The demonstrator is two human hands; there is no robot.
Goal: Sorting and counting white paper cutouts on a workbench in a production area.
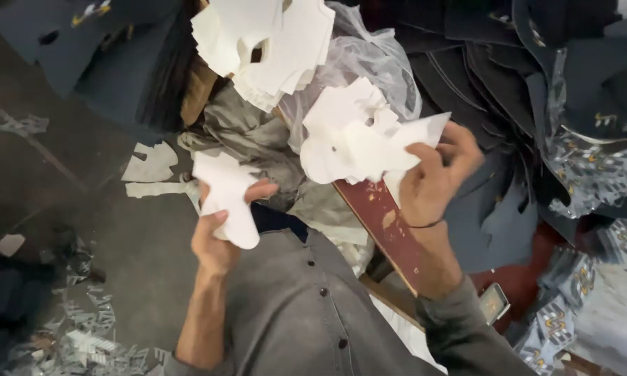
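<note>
The left hand [219, 233] is closed around a single white cut piece [226, 195], held upright above the grey shirt [292, 306]; the right hand [432, 177] grips a wad of white pieces [355, 139], pinched between thumb and fingers over a red board [383, 223]; a taller white stack [265, 42] sits behind on a clear bag [369, 63]; dark cut panels [481, 76] are heaped to the right; scraps [150, 163] lie on the floor.

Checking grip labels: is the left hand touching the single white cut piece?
Touching. The head view shows the left hand with thumb and fingers closed around the white cut piece.
</note>
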